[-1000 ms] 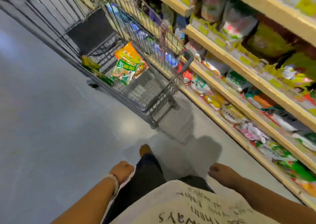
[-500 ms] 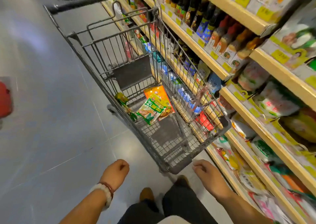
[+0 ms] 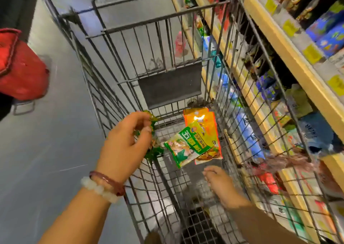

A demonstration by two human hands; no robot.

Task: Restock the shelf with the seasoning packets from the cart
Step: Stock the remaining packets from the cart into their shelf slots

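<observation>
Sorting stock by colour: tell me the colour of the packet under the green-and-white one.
Orange packet, head view.

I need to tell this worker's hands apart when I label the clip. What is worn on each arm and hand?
The left hand has two bracelets at the wrist: a dark red bangle and a string of chunky white beads. The right hand is bare, with nothing on the wrist. Both forearms are uncovered; no sleeves show.

A smooth grey floor runs down the left of the aisle, catching soft overhead light — pale glare streaks across it. At the far left stands a red bag, blurred. Yellow price tags dot the pale wooden edging along the right.
</observation>
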